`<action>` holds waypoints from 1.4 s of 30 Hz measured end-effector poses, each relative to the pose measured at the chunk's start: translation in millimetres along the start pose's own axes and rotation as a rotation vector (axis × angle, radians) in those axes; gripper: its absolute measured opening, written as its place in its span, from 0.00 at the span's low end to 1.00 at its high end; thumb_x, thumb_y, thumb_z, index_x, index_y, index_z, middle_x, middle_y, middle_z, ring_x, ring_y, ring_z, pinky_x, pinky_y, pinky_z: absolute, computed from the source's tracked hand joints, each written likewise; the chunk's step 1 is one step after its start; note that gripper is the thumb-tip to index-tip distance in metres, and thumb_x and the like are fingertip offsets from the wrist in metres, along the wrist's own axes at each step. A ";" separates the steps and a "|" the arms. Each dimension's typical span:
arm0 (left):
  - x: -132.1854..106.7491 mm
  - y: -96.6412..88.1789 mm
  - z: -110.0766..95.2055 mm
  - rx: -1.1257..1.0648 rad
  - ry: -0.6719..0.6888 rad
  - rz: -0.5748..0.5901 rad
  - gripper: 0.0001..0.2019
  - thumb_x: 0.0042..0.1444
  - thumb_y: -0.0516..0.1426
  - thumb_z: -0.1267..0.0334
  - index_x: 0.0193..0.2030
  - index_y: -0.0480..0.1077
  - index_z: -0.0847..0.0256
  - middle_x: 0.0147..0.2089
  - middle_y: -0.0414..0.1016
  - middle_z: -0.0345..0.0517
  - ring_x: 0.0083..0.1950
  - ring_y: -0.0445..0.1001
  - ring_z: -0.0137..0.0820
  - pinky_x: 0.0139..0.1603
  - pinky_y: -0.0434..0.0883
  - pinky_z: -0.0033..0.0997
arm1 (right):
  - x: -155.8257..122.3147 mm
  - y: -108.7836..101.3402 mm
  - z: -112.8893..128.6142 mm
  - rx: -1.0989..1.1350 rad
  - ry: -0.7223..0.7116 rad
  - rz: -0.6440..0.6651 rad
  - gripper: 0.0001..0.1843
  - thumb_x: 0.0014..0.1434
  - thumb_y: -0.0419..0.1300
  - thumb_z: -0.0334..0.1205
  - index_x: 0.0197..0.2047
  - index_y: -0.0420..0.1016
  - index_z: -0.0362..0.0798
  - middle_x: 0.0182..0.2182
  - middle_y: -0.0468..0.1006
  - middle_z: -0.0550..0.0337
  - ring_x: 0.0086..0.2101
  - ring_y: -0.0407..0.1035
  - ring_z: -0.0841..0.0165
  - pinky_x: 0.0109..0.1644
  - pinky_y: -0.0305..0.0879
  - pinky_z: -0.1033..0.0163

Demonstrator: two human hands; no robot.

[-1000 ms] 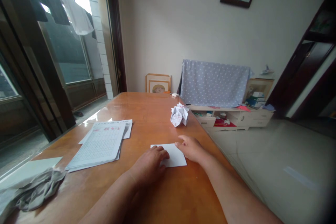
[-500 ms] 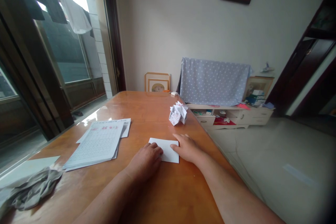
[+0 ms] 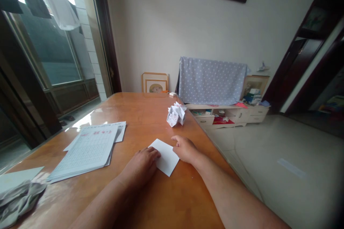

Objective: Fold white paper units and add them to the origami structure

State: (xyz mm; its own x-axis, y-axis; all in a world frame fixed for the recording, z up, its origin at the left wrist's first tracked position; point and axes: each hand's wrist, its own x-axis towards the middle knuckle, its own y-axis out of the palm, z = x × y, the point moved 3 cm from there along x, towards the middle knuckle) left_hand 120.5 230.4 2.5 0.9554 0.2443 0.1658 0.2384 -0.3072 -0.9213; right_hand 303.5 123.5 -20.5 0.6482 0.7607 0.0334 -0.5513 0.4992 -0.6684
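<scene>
A folded white paper (image 3: 166, 157) lies on the orange wooden table (image 3: 145, 114), turned so one corner points toward me. My left hand (image 3: 141, 164) rests palm down on its left edge, fingers pressed flat on the sheet. My right hand (image 3: 185, 148) touches the paper's right side, index finger stretched out, the other fingers loosely curled. Neither hand lifts anything.
A stack of printed grid sheets (image 3: 88, 148) lies to the left. Folded paper shapes (image 3: 176, 113) stand farther back near the table's right edge. A grey cloth (image 3: 16, 202) and a pale sheet (image 3: 16, 177) lie at the near left. The table's right edge drops to tiled floor.
The white paper has been turned under my hands from square-on to diagonal, and both hands shifted slightly left with it. My view has also swung a little to the right.
</scene>
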 end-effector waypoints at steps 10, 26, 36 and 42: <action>4.0 11.3 11.1 0.019 0.015 -0.155 0.22 0.53 0.53 0.72 0.56 0.68 0.56 0.54 0.73 0.50 0.52 0.73 0.42 0.55 0.69 0.39 | 1.3 -8.5 -1.0 0.451 0.131 0.052 0.27 0.53 0.57 0.36 0.57 0.65 0.49 0.38 0.77 0.56 0.30 0.73 0.68 0.26 0.67 0.67; 4.1 -3.9 8.0 -0.100 0.023 -0.178 0.15 0.65 0.50 0.63 0.50 0.77 0.51 0.46 0.78 0.47 0.43 0.78 0.36 0.43 0.71 0.29 | -20.7 -21.6 30.1 0.276 -0.262 0.040 0.26 0.58 0.62 0.62 0.49 0.77 0.50 0.44 0.80 0.58 0.44 0.73 0.65 0.47 0.67 0.63; 2.7 -7.5 -14.1 -0.255 0.140 -0.056 0.16 0.66 0.52 0.61 0.53 0.78 0.48 0.50 0.79 0.44 0.46 0.79 0.35 0.46 0.72 0.27 | -37.6 -42.4 43.7 -0.196 -0.438 0.576 0.35 0.48 0.66 0.70 0.51 0.78 0.55 0.46 0.78 0.60 0.45 0.72 0.61 0.43 0.64 0.63; 0.6 -13.2 -23.8 -0.179 0.130 0.004 0.14 0.63 0.54 0.65 0.44 0.81 0.48 0.47 0.79 0.43 0.47 0.78 0.35 0.47 0.71 0.28 | -35.4 -38.3 31.3 -0.297 -0.437 0.619 0.42 0.46 0.68 0.69 0.58 0.73 0.52 0.50 0.75 0.55 0.47 0.70 0.59 0.45 0.64 0.62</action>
State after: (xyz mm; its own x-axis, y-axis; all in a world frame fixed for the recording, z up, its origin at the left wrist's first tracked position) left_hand 122.0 212.7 23.2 0.9680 0.1255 0.2172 0.2508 -0.4691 -0.8468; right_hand 285.2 90.3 27.1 -0.0255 0.9866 -0.1609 -0.5403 -0.1490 -0.8282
